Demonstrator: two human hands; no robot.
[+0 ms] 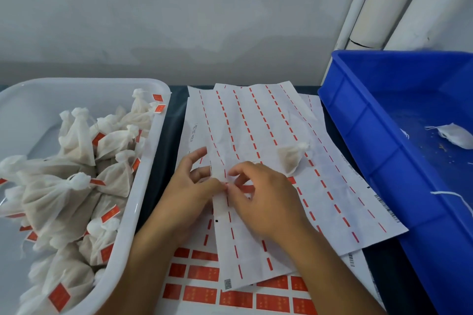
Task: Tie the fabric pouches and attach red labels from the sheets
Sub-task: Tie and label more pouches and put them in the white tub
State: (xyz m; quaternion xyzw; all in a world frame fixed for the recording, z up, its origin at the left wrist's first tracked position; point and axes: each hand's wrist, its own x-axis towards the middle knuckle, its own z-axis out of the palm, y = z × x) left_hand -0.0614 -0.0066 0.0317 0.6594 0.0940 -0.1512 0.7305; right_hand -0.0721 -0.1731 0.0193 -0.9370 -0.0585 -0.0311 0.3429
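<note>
Several white label sheets (258,130) lie overlapped in the middle of the table; the lowest one (230,296) still carries rows of red labels. My left hand (189,186) and my right hand (263,199) meet over the sheets, fingertips pinching at a red label (247,189) on the backing. A tied fabric pouch (291,157) without a label lies on the sheets just beyond my right hand.
A white tub (151,151) on the left holds several tied pouches with red labels. A blue crate (358,120) on the right holds one pouch (455,135) and loose string. White pipes stand at the back right against the wall.
</note>
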